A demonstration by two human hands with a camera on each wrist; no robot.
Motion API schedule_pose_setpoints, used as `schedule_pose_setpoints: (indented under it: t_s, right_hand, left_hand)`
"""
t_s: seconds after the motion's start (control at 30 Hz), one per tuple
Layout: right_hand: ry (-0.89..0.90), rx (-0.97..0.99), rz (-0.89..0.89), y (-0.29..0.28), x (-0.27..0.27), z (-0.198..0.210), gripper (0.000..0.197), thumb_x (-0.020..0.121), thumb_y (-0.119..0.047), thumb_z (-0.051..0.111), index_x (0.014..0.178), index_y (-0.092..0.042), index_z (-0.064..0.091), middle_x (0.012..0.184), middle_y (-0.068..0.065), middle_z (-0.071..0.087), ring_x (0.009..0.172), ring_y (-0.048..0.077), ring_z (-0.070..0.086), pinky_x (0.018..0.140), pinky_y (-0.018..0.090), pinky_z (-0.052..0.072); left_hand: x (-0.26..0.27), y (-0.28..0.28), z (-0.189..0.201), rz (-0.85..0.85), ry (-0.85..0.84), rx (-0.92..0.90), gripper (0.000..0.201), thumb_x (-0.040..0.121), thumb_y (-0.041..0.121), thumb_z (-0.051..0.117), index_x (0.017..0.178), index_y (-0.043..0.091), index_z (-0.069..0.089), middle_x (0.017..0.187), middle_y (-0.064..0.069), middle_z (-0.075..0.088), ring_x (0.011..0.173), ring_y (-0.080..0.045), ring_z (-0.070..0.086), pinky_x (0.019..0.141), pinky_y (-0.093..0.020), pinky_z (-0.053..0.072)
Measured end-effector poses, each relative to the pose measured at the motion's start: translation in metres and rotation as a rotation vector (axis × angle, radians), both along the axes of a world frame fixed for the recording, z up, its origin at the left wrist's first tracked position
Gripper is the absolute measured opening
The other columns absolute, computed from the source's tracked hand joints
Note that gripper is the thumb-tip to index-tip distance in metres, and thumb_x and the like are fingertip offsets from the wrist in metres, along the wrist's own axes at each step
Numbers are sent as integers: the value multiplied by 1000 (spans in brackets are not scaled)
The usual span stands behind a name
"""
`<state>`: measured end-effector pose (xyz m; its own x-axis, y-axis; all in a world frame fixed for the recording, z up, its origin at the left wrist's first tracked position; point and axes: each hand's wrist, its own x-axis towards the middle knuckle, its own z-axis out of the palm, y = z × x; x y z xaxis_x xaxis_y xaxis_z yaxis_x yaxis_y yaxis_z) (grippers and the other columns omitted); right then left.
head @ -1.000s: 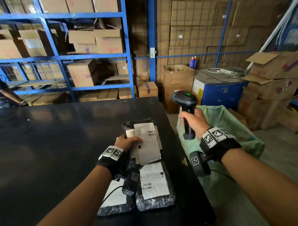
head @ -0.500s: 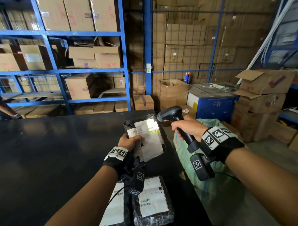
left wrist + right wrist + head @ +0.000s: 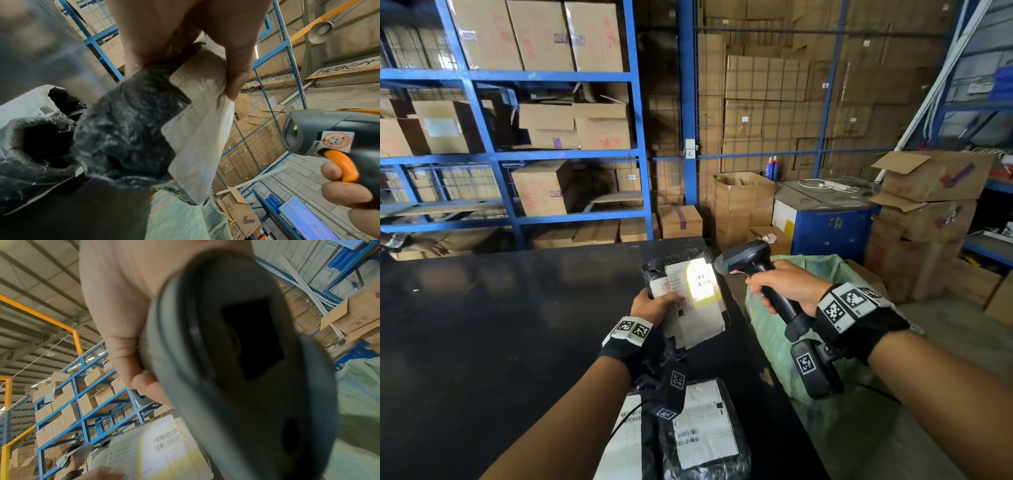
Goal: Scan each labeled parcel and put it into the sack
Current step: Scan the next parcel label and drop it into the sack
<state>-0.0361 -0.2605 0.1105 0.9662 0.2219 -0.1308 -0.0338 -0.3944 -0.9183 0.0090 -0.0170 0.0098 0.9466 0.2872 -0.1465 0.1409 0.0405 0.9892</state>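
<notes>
Nearest the wearer, two black plastic-wrapped parcels with white labels [image 3: 702, 435] are left flat on the dark glossy table [image 3: 482, 342], apparently awaiting their turn. Above them, a black plastic parcel bearing loose white paper labels [image 3: 690, 294] is gripped by the left hand [image 3: 654, 305], thumb curled over the label's near edge and fingers beneath, so that the barcode is tilted up toward the reader. A black handheld barcode scanner [image 3: 753, 270] is clasped round its grip by the right hand [image 3: 787, 284], a finger laid at the orange trigger [image 3: 339, 164]; a yellowish patch of light is thrown on the barcode [image 3: 167, 440], so a scan is probably under way. Just beyond the table's right edge a pale green woven sack [image 3: 808, 359] is stood, its mouth hard to make out, close for dropping in. Farther off, blue steel racks of cardboard cartons [image 3: 544, 113] are seen.
</notes>
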Motion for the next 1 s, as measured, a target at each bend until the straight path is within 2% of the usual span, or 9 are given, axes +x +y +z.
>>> schedule_pose_setpoints:
  t_s: [0.07,0.33,0.47,0.57,0.77,0.9,1.0]
  right_hand:
    - [8,-1,1,-1,-1,-2,18,81,-3,56,98,1,58,53,5,50,45,14,49,45,26,42]
    - [25,17,-4,0,-2,-9,13,82,-2,55,95,0,57,52,4,48,41,13,48,44,25,40]
    - [43,23,6,1,-2,-12,8,81,-2,55,89,-4,54,51,3,48,41,12,48,46,25,41]
    - [59,25,3,0,1,-16,13,78,-4,56,90,-5,53,52,3,49,44,14,49,47,26,41]
    - [67,50,-5,0,5,-21,16,76,-2,57,92,-3,54,59,7,49,48,16,49,47,26,42]
    - [72,49,-2,-2,7,-27,16,74,-4,58,90,-3,54,67,9,50,49,17,50,48,26,42]
    - [87,52,-12,-6,9,-38,16,73,-6,60,88,-3,55,70,10,50,51,17,51,48,26,43]
  left_hand:
    - [0,1,-1,-8,12,8,55,68,10,82,118,1,60,110,-17,71,93,-31,70,80,-42,58]
    - [0,0,-4,-22,20,3,54,71,8,80,119,0,59,112,-18,70,84,-26,68,62,-30,55]
    - [-2,-1,-5,-15,34,12,54,72,8,80,120,0,58,113,-17,70,86,-27,67,61,-29,54]
    - [-3,0,-6,-14,41,15,53,71,7,80,119,-1,59,113,-17,70,86,-27,67,60,-29,53]
    - [-11,-1,-5,-7,54,28,51,68,7,80,115,1,61,99,-11,71,72,-18,67,48,-24,51]
    - [-10,0,-7,-10,54,57,50,69,9,81,115,0,62,101,-12,70,73,-18,66,52,-26,52]
    - [-11,1,-10,6,53,64,51,68,10,82,114,1,62,107,-16,71,83,-26,68,66,-33,57]
